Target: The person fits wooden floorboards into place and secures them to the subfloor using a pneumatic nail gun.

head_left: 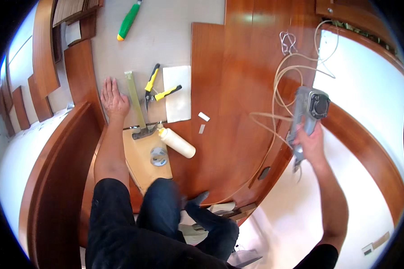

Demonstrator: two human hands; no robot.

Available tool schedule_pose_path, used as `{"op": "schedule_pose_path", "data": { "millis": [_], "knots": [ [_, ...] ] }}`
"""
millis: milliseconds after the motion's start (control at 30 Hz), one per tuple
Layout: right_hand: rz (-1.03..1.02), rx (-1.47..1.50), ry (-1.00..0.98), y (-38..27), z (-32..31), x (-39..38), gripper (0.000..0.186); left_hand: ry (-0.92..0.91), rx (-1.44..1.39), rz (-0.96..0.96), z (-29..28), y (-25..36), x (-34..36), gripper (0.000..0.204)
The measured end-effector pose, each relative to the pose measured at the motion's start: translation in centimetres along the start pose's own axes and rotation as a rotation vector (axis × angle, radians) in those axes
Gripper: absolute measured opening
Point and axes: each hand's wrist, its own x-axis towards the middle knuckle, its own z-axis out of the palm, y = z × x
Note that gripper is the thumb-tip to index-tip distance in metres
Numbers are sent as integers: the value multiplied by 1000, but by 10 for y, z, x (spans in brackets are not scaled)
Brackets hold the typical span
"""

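Observation:
My left hand [115, 98] lies flat with fingers stretched, beside a hammer with a translucent yellow-green handle [137, 101]. My right hand [309, 141] grips a grey power tool [309, 107], apparently a nail gun, above coiled beige hoses [274, 116]. Yellow-and-black pliers [151, 81] lie open near a white rectangular sheet [177, 94]. A white squeeze bottle [179, 144] lies on its side near a tape roll [159, 156] on a pale board [143, 175]. A green-handled tool [129, 21] lies farther up. Two small pale pieces [204, 116] rest on the reddish wood boards [229, 166].
Stacked and scattered wood planks [47, 54] are at the upper left. A raised wooden edge [49, 179] runs down the left. A white surface with wood trim [363, 161] is at the right. My legs and feet [211, 228] are at the lower middle.

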Motion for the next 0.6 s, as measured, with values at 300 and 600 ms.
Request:
{"op": "schedule_pose_path", "data": {
  "millis": [300,600],
  "knots": [
    [-486,-1993,-95,-187,-187,6,76,-126,-110,-73,-12,-9,3,75],
    [-71,-279,54,-292,-164,22,28,-92,-134,-104,0,-1,11,80]
  ]
}}
